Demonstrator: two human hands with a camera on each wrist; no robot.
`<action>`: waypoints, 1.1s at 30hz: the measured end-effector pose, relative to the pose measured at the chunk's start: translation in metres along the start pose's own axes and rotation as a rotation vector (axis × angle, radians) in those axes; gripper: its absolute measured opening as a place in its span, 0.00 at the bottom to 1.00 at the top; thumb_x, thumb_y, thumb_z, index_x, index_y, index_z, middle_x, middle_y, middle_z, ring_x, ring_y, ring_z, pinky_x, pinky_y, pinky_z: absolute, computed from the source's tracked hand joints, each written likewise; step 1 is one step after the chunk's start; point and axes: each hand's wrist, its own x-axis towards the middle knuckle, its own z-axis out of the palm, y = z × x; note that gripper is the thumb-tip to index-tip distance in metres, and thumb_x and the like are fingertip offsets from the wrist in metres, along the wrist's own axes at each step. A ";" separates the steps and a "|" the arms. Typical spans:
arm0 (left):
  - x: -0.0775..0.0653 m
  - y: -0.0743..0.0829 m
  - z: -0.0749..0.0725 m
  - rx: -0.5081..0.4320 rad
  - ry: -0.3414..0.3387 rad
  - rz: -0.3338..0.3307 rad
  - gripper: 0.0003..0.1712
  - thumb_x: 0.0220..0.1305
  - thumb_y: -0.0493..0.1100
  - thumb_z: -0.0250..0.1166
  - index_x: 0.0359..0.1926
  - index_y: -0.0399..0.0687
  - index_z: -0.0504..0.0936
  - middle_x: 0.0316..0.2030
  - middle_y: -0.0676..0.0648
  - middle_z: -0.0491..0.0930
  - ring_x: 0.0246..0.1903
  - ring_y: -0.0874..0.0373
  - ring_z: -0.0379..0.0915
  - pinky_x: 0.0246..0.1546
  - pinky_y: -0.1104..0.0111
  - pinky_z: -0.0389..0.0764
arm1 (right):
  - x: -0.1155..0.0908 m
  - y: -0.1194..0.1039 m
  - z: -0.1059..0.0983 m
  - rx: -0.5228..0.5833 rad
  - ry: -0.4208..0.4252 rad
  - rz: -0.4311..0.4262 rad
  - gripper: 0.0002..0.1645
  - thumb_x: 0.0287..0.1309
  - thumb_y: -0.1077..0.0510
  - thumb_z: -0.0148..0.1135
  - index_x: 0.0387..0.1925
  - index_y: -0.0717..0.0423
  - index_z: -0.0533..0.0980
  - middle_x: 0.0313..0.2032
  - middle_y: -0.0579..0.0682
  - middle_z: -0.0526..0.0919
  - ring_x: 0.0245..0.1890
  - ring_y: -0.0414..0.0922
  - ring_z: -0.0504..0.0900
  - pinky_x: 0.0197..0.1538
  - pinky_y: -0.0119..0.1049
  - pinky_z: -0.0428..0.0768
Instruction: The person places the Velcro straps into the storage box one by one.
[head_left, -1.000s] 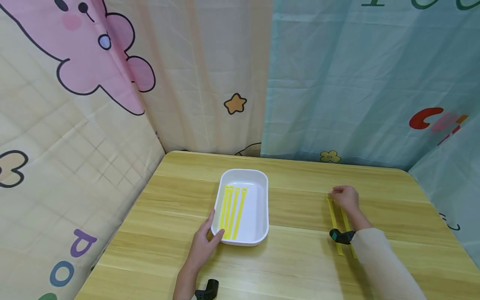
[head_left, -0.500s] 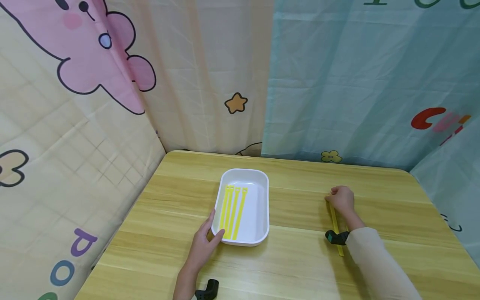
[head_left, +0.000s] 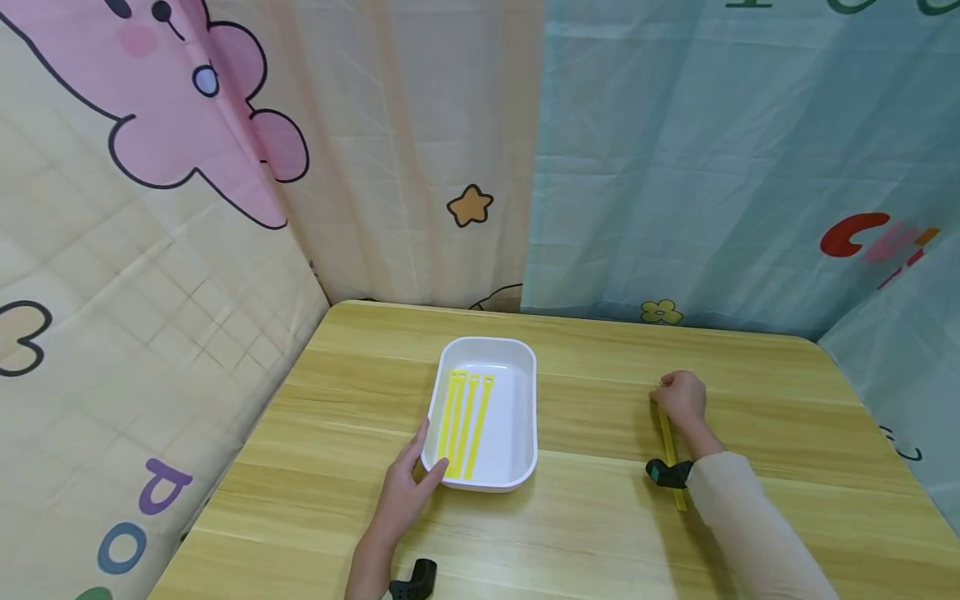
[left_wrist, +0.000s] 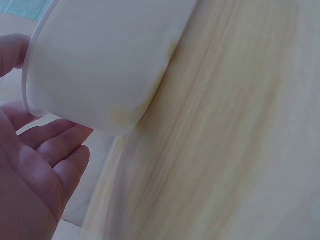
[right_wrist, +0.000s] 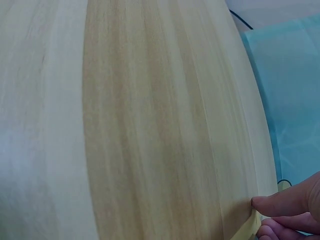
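My left hand point(head_left: 405, 492) grips the near left corner of a white plastic tray point(head_left: 513, 483), thumb over the rim. Its other fingers lie along the outer wall, as the left wrist view shows. Inside the tray, several flat yellow cable ties point(head_left: 480, 429) with slotted heads lie side by side at the left. On the right of the table, my right hand point(head_left: 684, 398) pinches the far end of another yellow cable tie point(head_left: 667, 437). In the right wrist view, that yellow tie point(right_wrist: 247, 229) shows between thumb and fingers. Its near end extends past the wrist camera.
A wooden table point(head_left: 592, 517) bears everything, with a wide stretch of its top between the tray and my right hand. Printed curtains point(head_left: 405, 167) hang behind its far edge and along both sides. A black camera point(head_left: 667, 473) sits on my right wrist.
My right hand has moved slightly left, pinching the end of the tie. A second yellow tie beside it is now hidden behind my right arm. My left hand and the tray stay put.
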 end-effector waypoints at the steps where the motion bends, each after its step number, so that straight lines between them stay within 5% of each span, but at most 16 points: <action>1: -0.001 0.005 -0.001 0.002 -0.002 -0.002 0.37 0.62 0.39 0.60 0.68 0.38 0.55 0.65 0.37 0.55 0.64 0.41 0.49 0.61 0.50 0.53 | 0.000 0.000 0.000 0.003 0.004 0.008 0.17 0.47 0.67 0.64 0.38 0.78 0.76 0.38 0.70 0.78 0.37 0.61 0.76 0.40 0.51 0.76; 6: -0.002 0.017 -0.002 0.023 -0.014 -0.014 0.37 0.62 0.38 0.60 0.68 0.35 0.54 0.65 0.35 0.54 0.64 0.40 0.49 0.60 0.50 0.54 | 0.001 0.001 0.001 0.011 0.016 0.038 0.17 0.48 0.66 0.63 0.39 0.77 0.76 0.40 0.70 0.78 0.39 0.62 0.75 0.40 0.51 0.76; 13: 0.005 -0.015 0.003 0.013 -0.008 -0.014 0.38 0.62 0.43 0.61 0.69 0.45 0.55 0.66 0.42 0.55 0.65 0.46 0.48 0.62 0.51 0.53 | 0.003 0.003 0.001 0.021 0.003 0.065 0.17 0.48 0.66 0.62 0.40 0.77 0.76 0.42 0.70 0.77 0.37 0.60 0.75 0.38 0.49 0.77; 23: 0.006 -0.020 0.002 0.007 -0.005 0.007 0.39 0.62 0.45 0.61 0.70 0.46 0.54 0.67 0.44 0.55 0.65 0.47 0.48 0.62 0.52 0.53 | 0.001 0.002 0.003 0.029 0.029 0.020 0.15 0.49 0.67 0.62 0.39 0.75 0.77 0.38 0.67 0.79 0.36 0.60 0.76 0.38 0.49 0.76; 27: 0.004 -0.016 0.002 0.010 0.000 -0.004 0.38 0.62 0.42 0.61 0.69 0.45 0.55 0.66 0.43 0.55 0.65 0.46 0.48 0.62 0.52 0.52 | 0.001 0.002 0.004 0.033 0.037 0.021 0.13 0.48 0.68 0.63 0.37 0.74 0.78 0.35 0.66 0.80 0.35 0.59 0.76 0.37 0.49 0.76; 33: -0.002 0.013 -0.002 0.006 -0.007 -0.004 0.36 0.62 0.38 0.60 0.68 0.35 0.54 0.65 0.37 0.55 0.64 0.43 0.48 0.62 0.51 0.53 | 0.002 0.004 0.005 0.032 0.025 0.034 0.11 0.48 0.67 0.64 0.34 0.72 0.79 0.32 0.64 0.81 0.33 0.58 0.78 0.34 0.46 0.78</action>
